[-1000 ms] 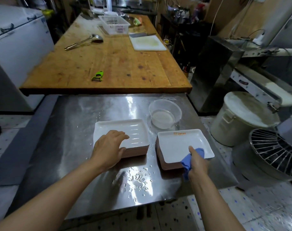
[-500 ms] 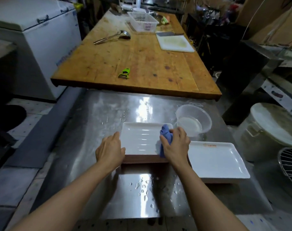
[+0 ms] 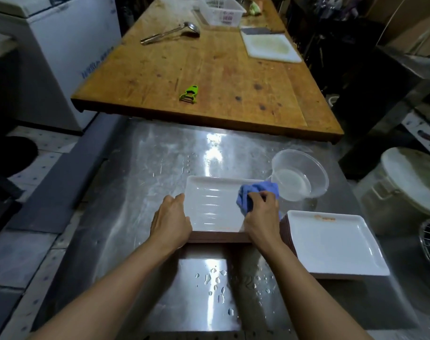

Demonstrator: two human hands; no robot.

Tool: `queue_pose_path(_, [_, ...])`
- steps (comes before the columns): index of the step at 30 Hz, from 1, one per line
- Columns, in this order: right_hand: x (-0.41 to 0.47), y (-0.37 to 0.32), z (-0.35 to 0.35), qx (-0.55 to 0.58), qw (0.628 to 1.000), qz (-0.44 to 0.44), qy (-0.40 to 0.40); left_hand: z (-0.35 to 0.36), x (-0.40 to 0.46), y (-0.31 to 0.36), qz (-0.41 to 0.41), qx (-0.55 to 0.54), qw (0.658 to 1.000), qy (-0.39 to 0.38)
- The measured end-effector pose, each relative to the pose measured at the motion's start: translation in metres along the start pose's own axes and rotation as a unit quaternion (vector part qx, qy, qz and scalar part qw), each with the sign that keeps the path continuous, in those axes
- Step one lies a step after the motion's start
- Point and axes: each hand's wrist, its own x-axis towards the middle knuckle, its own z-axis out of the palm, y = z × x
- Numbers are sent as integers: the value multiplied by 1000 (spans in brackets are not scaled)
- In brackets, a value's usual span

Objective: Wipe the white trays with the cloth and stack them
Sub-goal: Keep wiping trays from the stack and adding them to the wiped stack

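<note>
Two stacks of white trays sit on the wet steel table [image 3: 135, 182]. On the left stack's top tray [image 3: 212, 202], my right hand [image 3: 261, 217] grips a bunched blue cloth [image 3: 252, 192] at the tray's right side. My left hand [image 3: 171, 220] holds that tray's left near corner, fingers curled over its rim. The right stack's top tray [image 3: 331, 244] lies untouched with an orange smear at its far edge.
A clear plastic bowl [image 3: 299, 177] with water stands just behind the trays. Behind the steel table lies a wooden table [image 3: 209, 69] bearing a green peeler [image 3: 189, 94], ladle [image 3: 171, 35], cutting board [image 3: 270, 46] and basket [image 3: 222, 11]. A lidded bucket [image 3: 410, 185] stands right.
My right hand carried the cloth from the right stack over to the left stack's top tray and rubs its right side. My left hand shifted to the tray's left edge.
</note>
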Motion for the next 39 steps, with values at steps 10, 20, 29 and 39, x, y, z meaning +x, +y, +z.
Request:
queue_pose_path(10, [26, -35, 19, 50, 996, -62, -44, 4, -1, -4, -3, -27, 1000, 11])
queue_pose_path(20, [22, -87, 28, 83, 965, -159, -192, 5, -2, -2, -11, -14, 1000, 6])
queue_pose_path(29, [-9, -67, 12, 59, 937, -178, -294, -3, -4, -6, -27, -148, 988, -28])
queue_pose_path(39, [-21, -28, -3, -93, 945, -211, -231, 2, -1, 3, -25, -58, 998, 7])
